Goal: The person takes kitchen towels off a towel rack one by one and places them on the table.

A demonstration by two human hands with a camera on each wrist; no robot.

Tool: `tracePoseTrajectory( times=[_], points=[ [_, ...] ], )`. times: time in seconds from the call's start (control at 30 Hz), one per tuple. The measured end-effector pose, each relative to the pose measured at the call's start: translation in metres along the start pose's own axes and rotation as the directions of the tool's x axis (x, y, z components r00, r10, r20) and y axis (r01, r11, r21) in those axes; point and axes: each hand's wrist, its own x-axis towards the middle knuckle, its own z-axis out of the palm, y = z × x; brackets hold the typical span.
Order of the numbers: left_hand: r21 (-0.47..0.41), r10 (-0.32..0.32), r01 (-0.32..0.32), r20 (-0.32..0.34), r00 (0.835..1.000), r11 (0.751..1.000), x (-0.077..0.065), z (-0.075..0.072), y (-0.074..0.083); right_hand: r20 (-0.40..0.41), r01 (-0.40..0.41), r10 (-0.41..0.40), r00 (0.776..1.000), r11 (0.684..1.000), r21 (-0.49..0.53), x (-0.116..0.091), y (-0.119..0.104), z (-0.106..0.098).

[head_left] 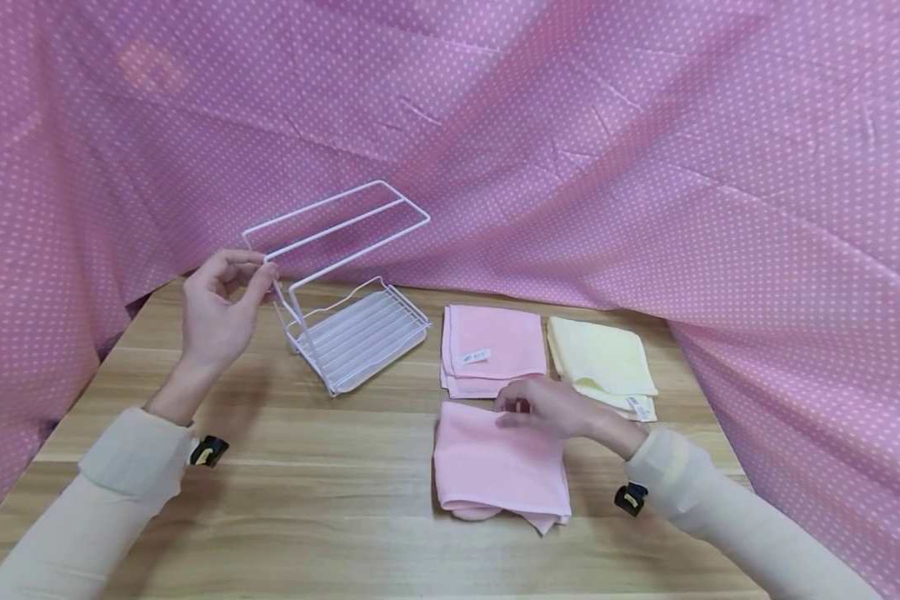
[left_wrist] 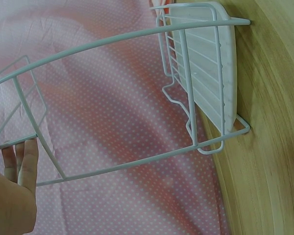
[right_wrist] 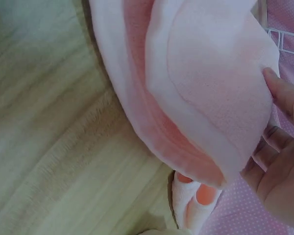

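Note:
At the left of the head view, my left hand pinches the upper wire of a white wire rack. In the left wrist view, that hand's fingers close on a short wire of the same rack, whose slatted tray is at the lower end by the wood. My right hand grips the far edge of a folded pink towel. Seen from the right wrist, the thumb lies on the near face of the towel and the fingertips are hidden behind it.
A second folded pink towel with a white label lies just beyond the right hand. Beside it, to the right, is a folded yellow towel. Pink dotted cloth hangs behind the wooden table.

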Motion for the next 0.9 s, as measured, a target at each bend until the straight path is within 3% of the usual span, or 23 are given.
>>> tracePoseTrajectory(
  times=[0.13,0.33,0.43,0.9],
  points=[
    [0.001,0.001,-0.001,0.001,1.0,1.0,0.0,0.0,-0.001,0.024,-0.002,0.002,1.0,1.0,0.03,-0.005,-0.003,0.005],
    [-0.01,0.003,-0.003,-0.006,1.0,1.0,0.001,-0.001,-0.002,0.147,-0.039,0.029,0.989,0.997,0.062,-0.011,-0.014,0.007],
    [-0.02,0.011,-0.011,-0.014,1.0,1.0,0.002,-0.001,-0.002,0.173,-0.047,0.038,0.984,0.998,0.048,-0.012,-0.016,0.006],
    [0.024,0.015,-0.015,-0.002,1.0,1.0,0.001,0.0,-0.003,0.0,-0.006,0.006,1.0,0.996,-0.09,0.0,0.001,0.014]
  ],
)
